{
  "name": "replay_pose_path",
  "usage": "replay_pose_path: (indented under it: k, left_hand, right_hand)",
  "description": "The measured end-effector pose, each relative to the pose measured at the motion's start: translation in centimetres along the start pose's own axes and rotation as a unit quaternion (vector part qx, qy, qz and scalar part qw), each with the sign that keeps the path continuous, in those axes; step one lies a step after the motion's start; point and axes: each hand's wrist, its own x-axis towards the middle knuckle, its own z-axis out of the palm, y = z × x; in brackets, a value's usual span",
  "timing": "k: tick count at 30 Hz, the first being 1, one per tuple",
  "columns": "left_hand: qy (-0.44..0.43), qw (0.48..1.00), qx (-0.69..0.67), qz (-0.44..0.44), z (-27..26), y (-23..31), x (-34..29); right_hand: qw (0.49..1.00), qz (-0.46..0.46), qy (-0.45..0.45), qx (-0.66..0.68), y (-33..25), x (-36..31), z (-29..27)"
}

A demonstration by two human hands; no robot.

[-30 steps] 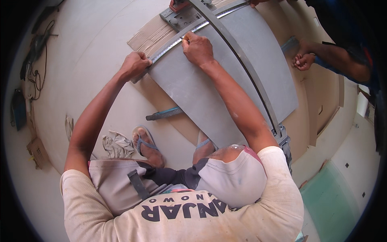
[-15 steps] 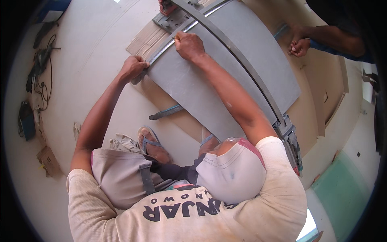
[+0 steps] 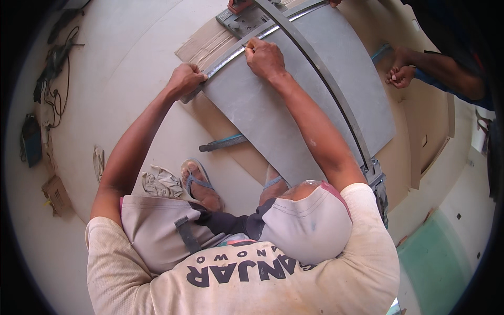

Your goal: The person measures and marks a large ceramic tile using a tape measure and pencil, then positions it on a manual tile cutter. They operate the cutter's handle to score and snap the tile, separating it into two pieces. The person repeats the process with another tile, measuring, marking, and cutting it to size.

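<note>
A large grey tile [image 3: 315,89] lies flat in front of me, under the bar of a tile cutter [image 3: 325,73]. A shiny metal ruler-like strip [image 3: 223,64] runs along its far edge. At the strip's near-left end, by the tile's corner, my left hand [image 3: 186,80] is closed with thumb and fingers pinching that end. My right hand [image 3: 265,60] rests on the tile beside the strip. Its fingers are pinched around a thin, pencil-like marker [image 3: 244,46], whose tip is at the strip's edge; most of it is hidden.
Cardboard [image 3: 205,44] lies under the tile. At the right a co-worker's hands [image 3: 401,73] are close together. Cables and tools [image 3: 52,79] lie at far left, a crumpled cloth [image 3: 160,182] near my foot, green glass-like sheet [image 3: 436,257] at lower right.
The view has shifted, so the tile, cutter and both my hands appear farther right. Part of another person's hand now shows at the strip's far end. My grips look the same.
</note>
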Motion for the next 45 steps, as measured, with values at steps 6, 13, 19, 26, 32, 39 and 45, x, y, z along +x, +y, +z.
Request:
replay_pose_path:
  k: [6,13,19,26,32,39,45]
  left_hand:
    - [-0.004,1.000,0.003,-0.001,0.1,0.5,0.0]
    - [-0.001,1.000,0.011,-0.003,0.3,0.4,-0.1]
    - [-0.009,0.999,-0.028,-0.019,-0.2,0.0,0.1]
    - [-0.008,1.000,0.012,0.002,0.0,0.8,-0.6]
    - [0.001,1.000,0.007,-0.005,0.1,0.4,-0.6]
    - [0.003,1.000,0.028,0.000,0.1,0.4,-0.4]
    - [0.003,1.000,0.025,0.005,0.4,0.2,-0.1]
  right_hand:
    - [1.000,0.002,-0.002,-0.015,0.0,0.2,0.0]
    - [1.000,0.018,-0.019,-0.012,-0.1,-0.5,-0.6]
    - [1.000,0.004,-0.008,-0.013,-0.8,0.7,0.0]
    - [1.000,0.013,-0.013,-0.018,-0.7,-0.1,-0.4]
    - [1.000,0.002,0.003,-0.017,-0.9,0.4,0.0]
    - [1.000,0.009,0.002,-0.013,-0.9,0.1,-0.1]
    - [0.999,-0.007,-0.005,-0.044,0.0,0.0,0.6]
